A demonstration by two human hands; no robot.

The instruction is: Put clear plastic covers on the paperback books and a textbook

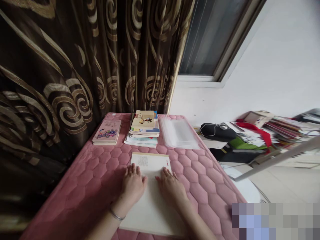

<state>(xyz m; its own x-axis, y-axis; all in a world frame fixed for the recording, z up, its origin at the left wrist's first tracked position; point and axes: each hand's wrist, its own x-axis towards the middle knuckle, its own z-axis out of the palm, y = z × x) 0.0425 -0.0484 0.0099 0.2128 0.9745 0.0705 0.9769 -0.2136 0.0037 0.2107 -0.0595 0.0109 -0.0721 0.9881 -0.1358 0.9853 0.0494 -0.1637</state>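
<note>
An open book (152,213) lies flat on the pink quilted surface, its far page printed with a small block of text and its near page pale and blank-looking. My left hand (134,183) rests on the book's left side, fingers stretched toward the far page; a thin bracelet circles that wrist. On the right side my right hand (172,186) lies with its fingers extended over the page edge. Both palms face down and neither hand grips anything. Parts of the book's side edges are hidden under the hands and forearms.
Toward the back stand a pink-covered book stack (107,132), a mixed pile of books (143,125) and clear plastic sheets (178,132). A dark patterned curtain (130,60) hangs behind. At right, a cluttered heap (250,136) of papers and bags lies beyond the pink surface (100,186).
</note>
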